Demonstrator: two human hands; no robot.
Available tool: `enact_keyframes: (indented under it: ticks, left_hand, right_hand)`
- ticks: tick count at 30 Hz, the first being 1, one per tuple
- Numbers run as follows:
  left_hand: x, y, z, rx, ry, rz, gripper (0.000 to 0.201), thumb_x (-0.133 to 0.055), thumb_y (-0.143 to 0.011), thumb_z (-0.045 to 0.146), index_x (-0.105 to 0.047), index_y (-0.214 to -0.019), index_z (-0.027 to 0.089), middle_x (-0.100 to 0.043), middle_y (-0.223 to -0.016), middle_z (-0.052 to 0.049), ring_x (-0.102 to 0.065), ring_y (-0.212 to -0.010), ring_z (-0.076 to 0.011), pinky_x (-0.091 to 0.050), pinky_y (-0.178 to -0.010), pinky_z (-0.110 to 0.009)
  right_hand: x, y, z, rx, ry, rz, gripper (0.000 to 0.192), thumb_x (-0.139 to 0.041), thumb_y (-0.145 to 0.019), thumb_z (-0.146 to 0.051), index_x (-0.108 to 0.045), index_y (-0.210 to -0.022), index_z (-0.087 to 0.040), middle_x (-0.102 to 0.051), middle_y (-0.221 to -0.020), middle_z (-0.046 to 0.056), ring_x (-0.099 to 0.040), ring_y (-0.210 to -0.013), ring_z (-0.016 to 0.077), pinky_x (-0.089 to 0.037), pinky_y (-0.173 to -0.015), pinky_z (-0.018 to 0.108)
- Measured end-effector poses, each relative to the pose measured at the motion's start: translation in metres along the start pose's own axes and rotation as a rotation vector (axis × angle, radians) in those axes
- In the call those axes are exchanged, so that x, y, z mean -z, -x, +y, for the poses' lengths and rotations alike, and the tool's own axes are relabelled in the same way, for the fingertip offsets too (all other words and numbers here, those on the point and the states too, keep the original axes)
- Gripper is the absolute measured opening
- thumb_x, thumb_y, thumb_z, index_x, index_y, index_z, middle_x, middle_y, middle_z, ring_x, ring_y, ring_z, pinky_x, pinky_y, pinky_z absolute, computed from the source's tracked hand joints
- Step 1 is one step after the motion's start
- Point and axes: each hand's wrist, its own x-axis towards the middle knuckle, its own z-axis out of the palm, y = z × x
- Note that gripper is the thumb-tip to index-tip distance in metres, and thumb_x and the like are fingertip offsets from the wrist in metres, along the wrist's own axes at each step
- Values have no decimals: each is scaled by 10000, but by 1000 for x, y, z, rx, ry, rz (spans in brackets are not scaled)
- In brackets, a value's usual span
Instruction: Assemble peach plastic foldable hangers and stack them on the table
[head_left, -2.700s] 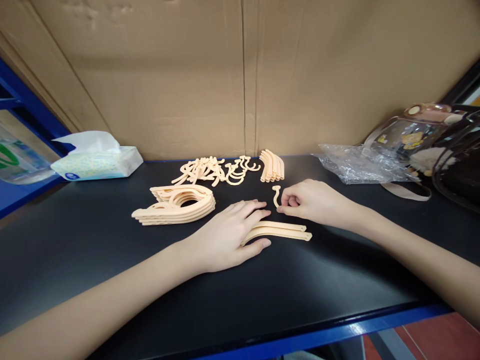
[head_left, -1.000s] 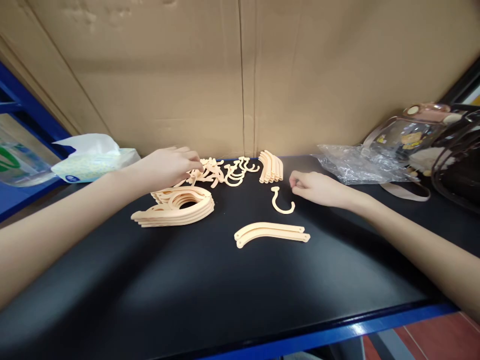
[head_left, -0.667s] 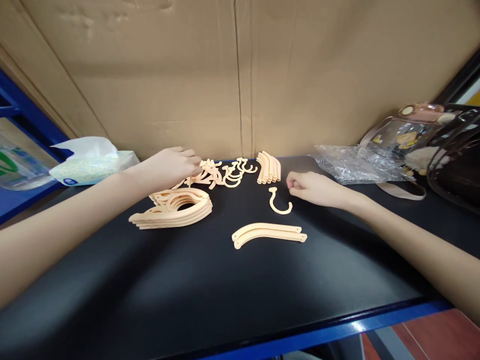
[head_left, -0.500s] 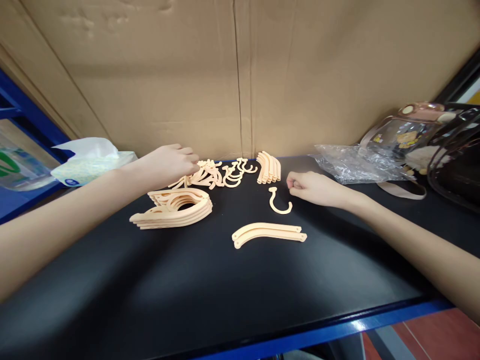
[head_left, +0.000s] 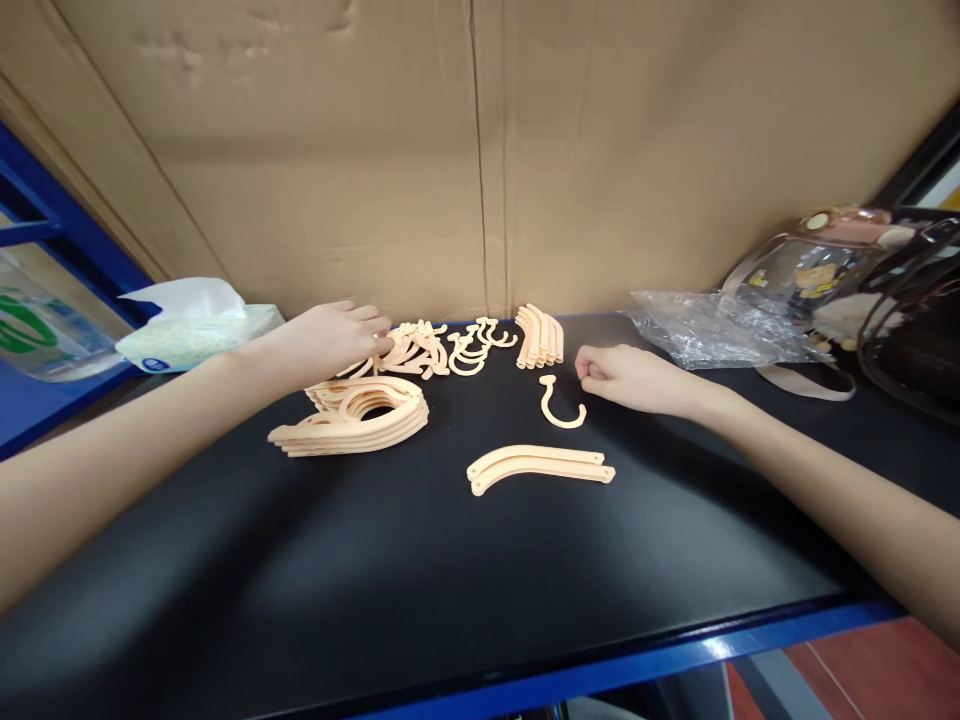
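My left hand (head_left: pixel 334 335) reaches to the back of the black table (head_left: pixel 420 570), its fingertips on a heap of small peach plastic pieces (head_left: pixel 409 352); whether it grips one I cannot tell. Just in front of it lies a stack of peach hanger bodies (head_left: pixel 360 412). My right hand (head_left: pixel 626 378) rests loosely curled on the table, holding nothing, beside a single peach hook (head_left: pixel 560 402). Two curved peach hanger arms (head_left: pixel 540 467) lie together mid-table. More hooks (head_left: pixel 476 345) and a bundle of curved arms (head_left: pixel 541 336) sit at the back.
A cardboard wall (head_left: pixel 487 150) closes the back. A tissue pack (head_left: pixel 196 325) lies at the left, a crumpled clear plastic bag (head_left: pixel 712 330) and a transparent bag (head_left: pixel 840 270) at the right. The table's blue front edge (head_left: pixel 675 660) runs along the bottom.
My left hand left the two curved arms and reached back to the heap of small pieces. My right hand let go of the hook, which now lies on the table beside it.
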Motion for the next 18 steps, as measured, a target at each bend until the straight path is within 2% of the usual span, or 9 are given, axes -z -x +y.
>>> enact_keyframes:
  ticks: [4,8,11,13,15,18]
  left_hand:
    - [8,1,-5,79,94,98,320,-366,-870,66,-637,-940,223,-651,-997,-99,-551,-1006,-261,-378,-815,-355]
    - [32,-4,5,242,120,165,267,-354,-918,245,-609,-906,169,-639,-839,-109,-587,-836,-260,-396,-787,-374]
    - [53,-13,33,308,473,174,307,-365,-920,381,-604,-989,200,-681,-905,-55,-612,-812,-219,-417,-705,-310]
    - [63,-20,56,352,676,151,297,-428,-884,406,-651,-940,218,-711,-902,-14,-631,-779,-194,-423,-682,-288]
    - [68,-26,78,420,809,97,258,-508,-831,417,-686,-855,232,-728,-853,10,-641,-754,-189,-428,-657,-277]
    - [68,-33,100,413,919,14,240,-529,-814,389,-709,-812,230,-731,-780,7,-646,-708,-185,-435,-638,-282]
  right_hand:
    - [0,0,1,5,5,0,26,-438,-805,-221,-463,-797,-218,-579,-679,-22,-487,-595,132,-298,-560,259]
    - [-1,-1,1,14,7,-1,25,-441,-803,-219,-461,-788,-218,-576,-670,-22,-480,-583,130,-295,-559,260]
    - [-1,-1,1,15,7,-3,33,-435,-806,-221,-453,-778,-219,-572,-664,-24,-478,-582,131,-299,-560,260]
    - [-1,0,1,15,5,-4,33,-432,-808,-223,-454,-783,-219,-572,-665,-24,-482,-589,132,-302,-560,258]
    - [-1,0,1,13,4,-6,29,-434,-807,-223,-458,-792,-217,-576,-671,-21,-485,-595,132,-304,-560,258]
    - [0,-1,1,14,3,-10,26,-440,-804,-221,-462,-794,-212,-584,-682,-14,-486,-597,131,-305,-559,259]
